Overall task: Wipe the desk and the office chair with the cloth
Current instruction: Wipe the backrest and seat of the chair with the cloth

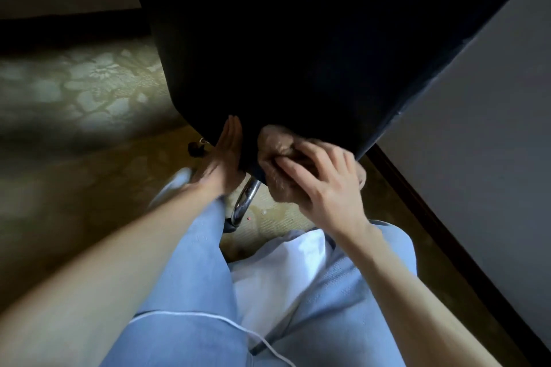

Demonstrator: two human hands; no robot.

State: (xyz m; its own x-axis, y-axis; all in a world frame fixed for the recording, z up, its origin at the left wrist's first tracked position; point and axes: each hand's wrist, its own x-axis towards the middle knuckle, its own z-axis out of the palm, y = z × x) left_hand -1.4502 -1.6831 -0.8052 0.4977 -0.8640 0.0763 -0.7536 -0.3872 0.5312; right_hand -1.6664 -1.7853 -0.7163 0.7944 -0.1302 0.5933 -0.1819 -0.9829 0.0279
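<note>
The office chair point(298, 45) fills the upper middle as a large black upholstered mass, its lower edge near the centre. A crumpled beige cloth point(272, 147) is pressed against that lower edge. My right hand point(322, 185) grips the cloth, fingers curled into its folds. My left hand point(222, 158) lies flat against the chair's left lower side with straight fingers. A chrome leg point(246, 202) of the chair shows below the hands. The desk is not clearly in view.
A pale grey panel point(483, 116) with a dark wooden trim runs diagonally down the right side. Patterned olive carpet point(74, 98) covers the floor on the left. My light blue trousers point(193, 292) fill the bottom, crossed by a thin white cord point(238, 323).
</note>
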